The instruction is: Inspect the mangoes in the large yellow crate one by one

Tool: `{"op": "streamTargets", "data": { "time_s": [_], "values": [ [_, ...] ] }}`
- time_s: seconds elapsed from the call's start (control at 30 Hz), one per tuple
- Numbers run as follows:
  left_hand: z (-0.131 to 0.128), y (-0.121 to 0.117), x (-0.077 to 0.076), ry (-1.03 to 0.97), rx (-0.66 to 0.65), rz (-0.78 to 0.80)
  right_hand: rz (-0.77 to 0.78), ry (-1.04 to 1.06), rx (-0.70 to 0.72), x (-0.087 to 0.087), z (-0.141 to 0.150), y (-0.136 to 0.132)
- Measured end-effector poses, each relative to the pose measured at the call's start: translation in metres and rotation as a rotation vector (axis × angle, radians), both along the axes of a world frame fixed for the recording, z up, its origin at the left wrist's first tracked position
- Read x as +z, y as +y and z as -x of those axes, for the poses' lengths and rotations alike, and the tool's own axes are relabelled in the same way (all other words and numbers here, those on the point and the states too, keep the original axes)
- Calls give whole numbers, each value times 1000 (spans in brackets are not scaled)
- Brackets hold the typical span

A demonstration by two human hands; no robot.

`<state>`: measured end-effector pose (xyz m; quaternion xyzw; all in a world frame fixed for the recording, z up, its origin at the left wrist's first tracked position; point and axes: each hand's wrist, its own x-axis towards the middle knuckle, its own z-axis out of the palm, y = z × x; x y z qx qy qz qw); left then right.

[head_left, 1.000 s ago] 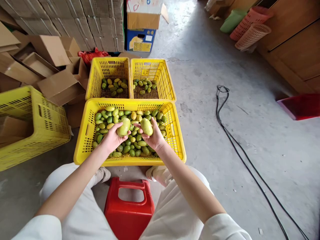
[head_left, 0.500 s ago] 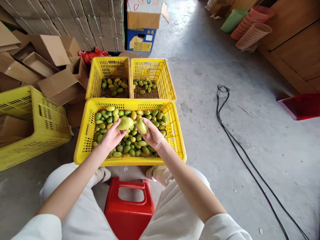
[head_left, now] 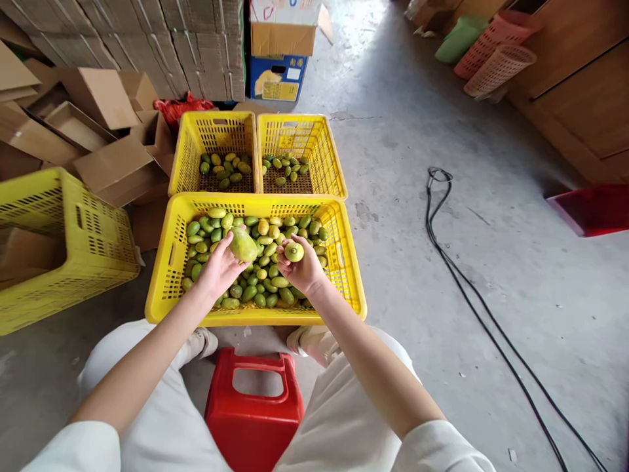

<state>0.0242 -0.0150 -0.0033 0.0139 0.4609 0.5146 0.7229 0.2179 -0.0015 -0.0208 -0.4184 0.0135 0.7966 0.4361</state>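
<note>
My left hand (head_left: 219, 269) is closed round a large yellow-green oval fruit (head_left: 244, 245), perhaps a mango, held tilted above the near crate. In my right hand (head_left: 303, 265) is a smaller green fruit (head_left: 294, 252), its round stem end turned up toward me. The two fruits are apart. Below both hands, a yellow plastic crate (head_left: 255, 318) holds many similar green fruits (head_left: 280, 282), a few of them yellower. Behind it stand a left yellow crate (head_left: 187, 147) and a right yellow crate (head_left: 329, 154), each with several fruits on its bottom.
A red plastic stool (head_left: 255, 419) stands between my legs. To the left are another yellow crate (head_left: 98, 229) and piled cardboard boxes (head_left: 115, 164). Black cable (head_left: 455, 269) lies on the concrete floor at right. Plastic baskets (head_left: 496, 69) sit farther back by a wooden cabinet (head_left: 580, 85).
My right hand has moved slightly right and turned its fruit so the end faces up. The fruit in my left hand has also been rotated, and the gap between the fruits is wider.
</note>
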Motion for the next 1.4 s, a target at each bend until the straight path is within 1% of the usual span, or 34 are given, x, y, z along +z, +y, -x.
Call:
{"op": "streamTargets", "data": {
  "time_s": [0.1, 0.27, 0.4, 0.57, 0.7, 0.77, 0.87, 0.97, 1.07, 1.17, 1.3, 1.4],
  "values": [
    [1, 0, -4, 5, -3, 52, -3, -65, -28, 1, 4, 0],
    [-1, 0, -4, -14, -22, 23, -70, -121, -68, -6, 8, 0],
    [-1, 1, -2, -69, -13, 61, -50, -60, -54, -9, 5, -1],
    [0, 3, -1, -107, -73, 129, -83, 106, 33, -10, -2, -2],
    [-1, 4, 3, -74, -98, 153, -123, 108, 76, -7, -3, 0],
    [-3, 3, 6, -56, -88, 141, -121, 68, 63, -5, -1, 2],
    [-5, 2, 5, -50, -58, 52, -128, 19, 28, -2, 2, 2],
    [-4, 0, -2, -52, -46, -24, -175, -13, -46, -2, 5, 1],
    [-1, -1, -12, -51, -33, -41, -239, -50, -110, -3, 6, -1],
    [1, -1, -16, -45, -11, -43, -281, -63, -137, -2, 7, -1],
    [0, -1, -11, -27, 15, -64, -278, -48, -181, 0, 7, -2],
    [0, -1, -6, -4, 28, -34, -276, -37, -191, 2, 9, -2]
  ]
}}
